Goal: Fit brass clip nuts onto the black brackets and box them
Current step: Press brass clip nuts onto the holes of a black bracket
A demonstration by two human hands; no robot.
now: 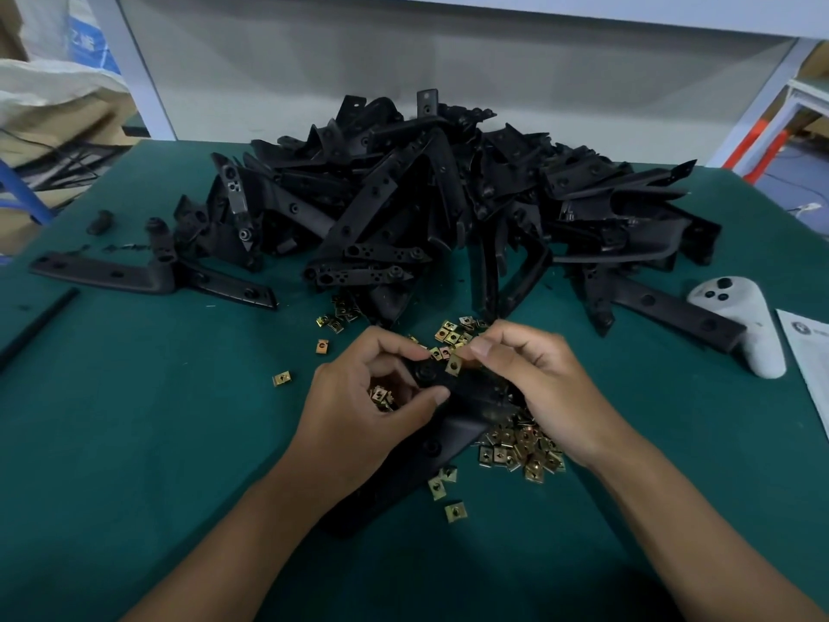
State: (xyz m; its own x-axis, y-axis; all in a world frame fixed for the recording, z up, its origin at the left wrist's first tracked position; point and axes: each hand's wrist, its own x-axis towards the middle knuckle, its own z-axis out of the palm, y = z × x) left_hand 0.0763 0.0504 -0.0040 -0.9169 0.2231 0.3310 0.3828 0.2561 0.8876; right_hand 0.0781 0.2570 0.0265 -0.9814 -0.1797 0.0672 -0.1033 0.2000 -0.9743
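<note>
A black bracket [453,430] lies at an angle in front of me, its upper end gripped by my left hand [372,401]. My right hand [534,379] pinches a brass clip nut [454,365] against the bracket's upper edge, beside its round hole. Loose brass clip nuts [522,448] are heaped under and to the right of my right hand, with more [453,334] scattered just beyond my fingers. A large pile of black brackets [426,195] fills the far middle of the green table. No box is in view.
A single L-shaped bracket [148,273] lies at the left, and a thin black rod [38,325] near the left edge. A white handheld controller [744,321] and a printed sheet [807,356] sit at the right. The green mat [157,442] covers the table.
</note>
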